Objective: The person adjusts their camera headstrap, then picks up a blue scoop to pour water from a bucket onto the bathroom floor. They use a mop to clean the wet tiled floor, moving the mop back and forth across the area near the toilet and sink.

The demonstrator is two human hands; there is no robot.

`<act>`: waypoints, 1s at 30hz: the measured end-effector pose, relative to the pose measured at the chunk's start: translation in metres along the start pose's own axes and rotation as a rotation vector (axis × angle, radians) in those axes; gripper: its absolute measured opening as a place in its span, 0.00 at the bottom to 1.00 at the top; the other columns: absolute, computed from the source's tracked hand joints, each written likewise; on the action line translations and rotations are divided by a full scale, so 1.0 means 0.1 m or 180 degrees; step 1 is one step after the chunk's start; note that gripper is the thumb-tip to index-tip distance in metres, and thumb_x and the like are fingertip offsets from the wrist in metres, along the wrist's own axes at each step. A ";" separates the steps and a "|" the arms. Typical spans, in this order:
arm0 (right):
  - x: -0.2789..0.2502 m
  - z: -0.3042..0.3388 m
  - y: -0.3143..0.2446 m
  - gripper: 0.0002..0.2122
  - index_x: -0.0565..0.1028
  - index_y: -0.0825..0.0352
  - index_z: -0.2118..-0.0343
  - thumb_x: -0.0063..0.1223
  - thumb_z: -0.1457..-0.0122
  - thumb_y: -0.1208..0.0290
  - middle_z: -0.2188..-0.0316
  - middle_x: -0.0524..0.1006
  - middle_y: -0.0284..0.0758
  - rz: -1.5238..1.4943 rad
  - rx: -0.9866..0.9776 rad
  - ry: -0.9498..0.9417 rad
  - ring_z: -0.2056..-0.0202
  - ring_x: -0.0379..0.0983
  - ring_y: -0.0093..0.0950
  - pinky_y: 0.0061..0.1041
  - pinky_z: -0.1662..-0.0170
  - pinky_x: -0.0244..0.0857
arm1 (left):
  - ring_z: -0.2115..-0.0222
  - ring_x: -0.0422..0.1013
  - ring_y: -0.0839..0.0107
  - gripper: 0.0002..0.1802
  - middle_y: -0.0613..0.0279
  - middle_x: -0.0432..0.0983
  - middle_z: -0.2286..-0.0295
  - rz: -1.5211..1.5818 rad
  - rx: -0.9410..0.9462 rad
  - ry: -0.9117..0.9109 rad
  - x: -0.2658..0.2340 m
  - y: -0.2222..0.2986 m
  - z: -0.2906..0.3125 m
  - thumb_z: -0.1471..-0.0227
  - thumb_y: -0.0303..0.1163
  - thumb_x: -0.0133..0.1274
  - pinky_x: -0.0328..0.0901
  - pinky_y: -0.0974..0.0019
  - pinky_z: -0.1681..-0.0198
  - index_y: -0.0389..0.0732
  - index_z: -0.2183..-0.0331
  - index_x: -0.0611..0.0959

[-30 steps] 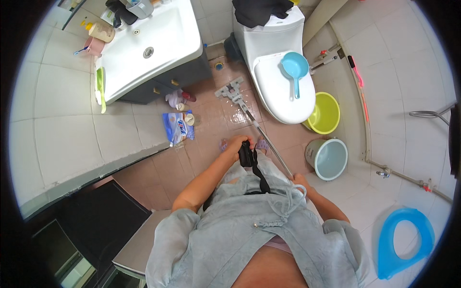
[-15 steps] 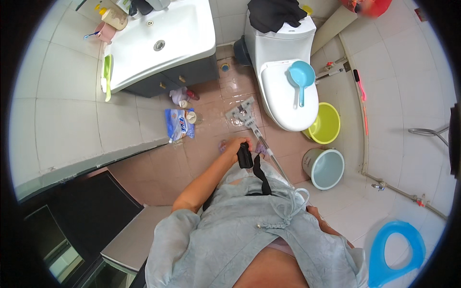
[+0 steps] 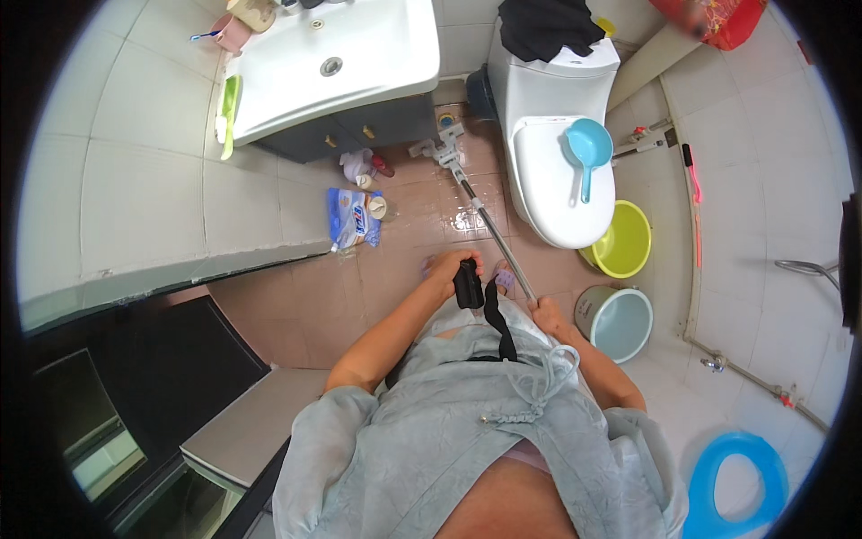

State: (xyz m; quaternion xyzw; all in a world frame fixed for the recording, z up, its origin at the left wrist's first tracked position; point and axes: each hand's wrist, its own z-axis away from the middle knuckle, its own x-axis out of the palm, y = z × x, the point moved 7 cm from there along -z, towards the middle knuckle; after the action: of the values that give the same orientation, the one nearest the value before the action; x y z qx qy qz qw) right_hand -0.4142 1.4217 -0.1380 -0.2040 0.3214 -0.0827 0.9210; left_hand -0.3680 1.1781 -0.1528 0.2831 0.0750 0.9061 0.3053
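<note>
My right hand [image 3: 549, 317] is closed round the upper part of a mop's metal pole [image 3: 493, 229]. The pole slants away from me to a light grey mop head [image 3: 440, 149] on the wet tiled floor, in front of the sink cabinet. My left hand [image 3: 452, 272] is curled at a black boxy device [image 3: 468, 285], with fingertips showing past its far edge. A black strap [image 3: 496, 319] hangs beside the device, over my light trousers. The toilet [image 3: 546, 193] stands to the right of the pole, with a blue dipper [image 3: 589, 144] on its closed lid.
A yellow-green basin [image 3: 626, 241] and a pale bucket [image 3: 620, 325] stand right of my feet. Left of the pole are a blue-white packet [image 3: 346, 216] and small bottles. A white sink [image 3: 386, 45] is at far left, a blue toilet-seat-shaped ring [image 3: 705, 490] at near right.
The mop head has slid away from me, toward the cabinet. My right hand has come forward from my side onto the pole. My left hand stays at the black device.
</note>
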 end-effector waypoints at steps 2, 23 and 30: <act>-0.02 -0.10 -0.08 0.21 0.73 0.80 0.75 0.43 0.46 0.60 0.77 0.72 0.59 0.0013 -0.0042 -0.0033 0.69 0.72 0.52 0.42 0.64 0.64 | 0.77 0.73 0.64 0.10 0.55 0.74 0.76 0.0064 0.0000 0.0007 -0.06 0.00 0.02 0.50 0.29 0.45 0.70 0.63 0.73 0.33 0.67 0.76; -0.33 1.64 1.73 0.21 0.72 0.76 0.78 0.44 0.43 0.58 0.82 0.72 0.56 0.0491 0.0308 -0.0618 0.77 0.71 0.49 0.41 0.71 0.66 | 0.75 0.72 0.62 0.10 0.54 0.74 0.74 0.0003 -0.0230 -0.0231 0.20 -0.34 -0.29 0.50 0.30 0.46 0.70 0.60 0.71 0.34 0.67 0.76; 0.10 2.60 2.37 0.20 0.71 0.75 0.79 0.44 0.43 0.59 0.84 0.71 0.53 0.0541 0.0373 -0.0174 0.80 0.70 0.49 0.41 0.74 0.64 | 0.75 0.72 0.62 0.10 0.55 0.74 0.74 -0.0330 -0.0511 -0.0042 0.27 -0.52 -0.42 0.49 0.30 0.44 0.69 0.62 0.69 0.34 0.66 0.76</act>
State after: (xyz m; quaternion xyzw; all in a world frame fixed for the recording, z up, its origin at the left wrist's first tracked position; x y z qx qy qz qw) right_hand -0.2386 1.7171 -0.0610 -0.1239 0.3069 -0.0174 0.9435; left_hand -0.3823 1.2371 -0.1911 0.2593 0.0147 0.8903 0.3740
